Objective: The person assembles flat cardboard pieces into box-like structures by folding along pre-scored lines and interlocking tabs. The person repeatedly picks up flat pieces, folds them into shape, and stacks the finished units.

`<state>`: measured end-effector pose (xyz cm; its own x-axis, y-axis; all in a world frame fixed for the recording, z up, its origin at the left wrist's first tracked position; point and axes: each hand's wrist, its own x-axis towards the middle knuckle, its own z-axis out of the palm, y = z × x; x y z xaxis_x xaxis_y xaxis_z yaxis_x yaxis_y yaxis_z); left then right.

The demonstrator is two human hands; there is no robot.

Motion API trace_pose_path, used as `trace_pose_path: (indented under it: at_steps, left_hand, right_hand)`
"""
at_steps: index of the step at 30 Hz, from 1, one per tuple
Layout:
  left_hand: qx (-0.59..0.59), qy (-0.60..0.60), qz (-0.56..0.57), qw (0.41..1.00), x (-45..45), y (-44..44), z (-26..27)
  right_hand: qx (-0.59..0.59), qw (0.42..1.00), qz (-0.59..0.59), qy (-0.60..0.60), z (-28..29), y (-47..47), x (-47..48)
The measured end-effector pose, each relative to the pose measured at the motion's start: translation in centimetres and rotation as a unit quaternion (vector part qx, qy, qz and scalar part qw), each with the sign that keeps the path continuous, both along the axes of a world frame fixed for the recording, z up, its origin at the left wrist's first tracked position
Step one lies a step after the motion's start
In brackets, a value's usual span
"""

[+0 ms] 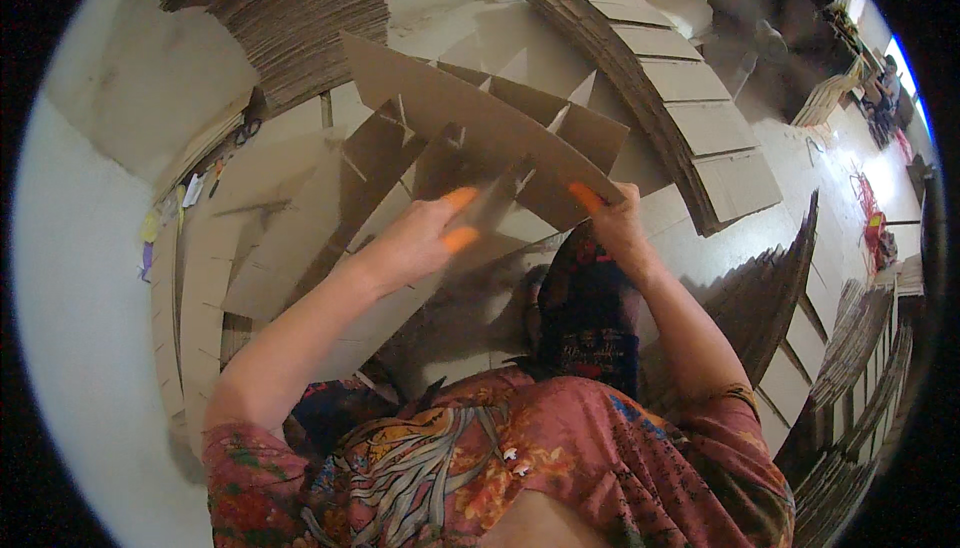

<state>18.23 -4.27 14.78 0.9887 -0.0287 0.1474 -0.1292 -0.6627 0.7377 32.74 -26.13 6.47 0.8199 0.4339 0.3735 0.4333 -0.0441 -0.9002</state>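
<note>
A cardboard divider grid of slotted, interlocking strips stands tilted before me. Its long near strip runs from upper left to lower right. My right hand grips the lower right end of that strip, with an orange-covered digit lying on its face. My left hand is at the near side of the grid, beside the crossing strips. Orange covers sit on two of its digits, which are spread apart and blurred. Whether a strip is pinched between them cannot be made out. Part of the grid's far side is hidden behind the near strip.
Cardboard sheets are piled at the upper left. Long stacks of slotted strips lie at the upper right and lower right. Scissors lie at the left. A fan and red twine are farther right.
</note>
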Motion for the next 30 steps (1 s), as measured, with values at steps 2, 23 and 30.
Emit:
trace_pose_path:
  at_steps: [2,23,30]
  left_hand:
    - [0.117,0.008,0.047,0.992,-0.3,0.3,1.1]
    - [0.251,0.086,0.108,0.958,4.3,2.8,0.6]
    - [0.291,-0.092,0.244,0.921,2.2,6.7,3.2]
  right_hand:
    - [0.029,0.999,0.024,0.012,-0.1,-0.7,0.0]
    - [-0.349,0.911,0.066,-0.211,9.8,-1.9,-3.0]
    - [-0.361,0.907,0.053,-0.21,10.2,-2.1,-2.8]
